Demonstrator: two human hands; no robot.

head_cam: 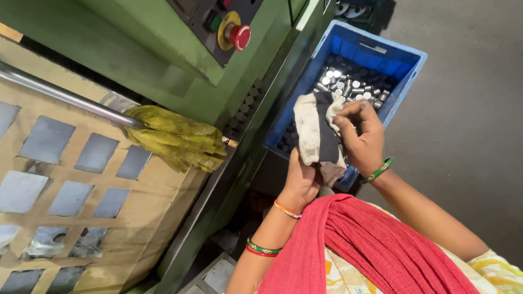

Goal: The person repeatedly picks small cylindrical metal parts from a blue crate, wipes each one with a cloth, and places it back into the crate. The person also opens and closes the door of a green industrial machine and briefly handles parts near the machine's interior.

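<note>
My left hand (302, 180) grips the lower part of a dirty white and grey work glove (317, 129) from underneath. My right hand (361, 137) pinches the glove's upper edge with its fingertips. Both hands hold the glove above the near corner of a blue plastic crate (403, 56). Inside the crate lie several small shiny metal cylinders (354, 85). Bangles ring both wrists, and a red scarf (362, 249) hangs over my chest.
A green machine (148, 39) stands to the left, with a control panel and a red emergency button (239, 36). A yellow rag (177, 139) hangs from a metal handle bar (49, 86) on a beige perforated door. Grey floor (487, 123) lies to the right.
</note>
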